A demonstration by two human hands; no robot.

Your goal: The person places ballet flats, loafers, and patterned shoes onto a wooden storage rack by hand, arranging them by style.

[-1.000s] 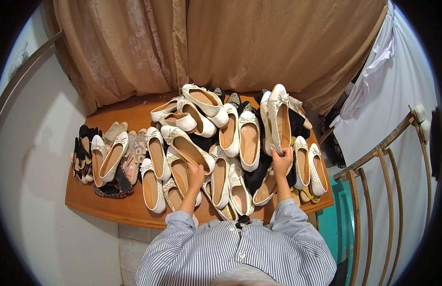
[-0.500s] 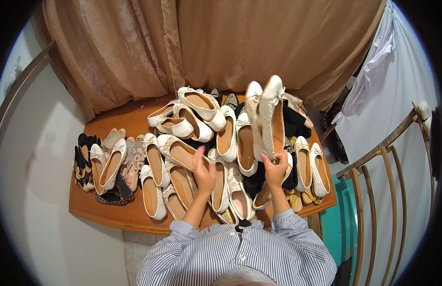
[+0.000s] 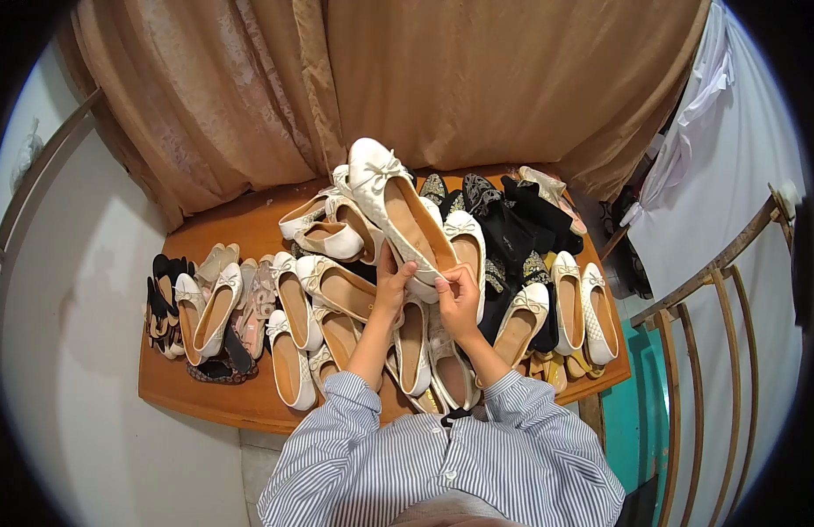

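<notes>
A white ballet flat (image 3: 378, 186) with a bow and tan lining is held up over the table, toe pointing away from me. My left hand (image 3: 393, 281) grips its left side near the heel, fingers partly hidden behind it. At the heel, the thumb and fingers of my right hand (image 3: 459, 300) are closed on the rim. Right beside the held shoe lies another white flat (image 3: 464, 235). More white flats (image 3: 337, 237) are heaped behind it to the left, and several others (image 3: 337, 281) lie below, around my forearms.
The wooden table (image 3: 196, 400) also bears black embellished shoes (image 3: 504, 220) at back right, white flats (image 3: 585, 307) at right, and black and pink shoes (image 3: 253, 307) at left. A brown curtain (image 3: 477, 79) hangs behind. A wooden rack (image 3: 701, 272) stands at right.
The ballet flat has come left and toward the middle, from my right hand alone into both hands. My left hand has moved up and right to grip it. The view has shifted slightly.
</notes>
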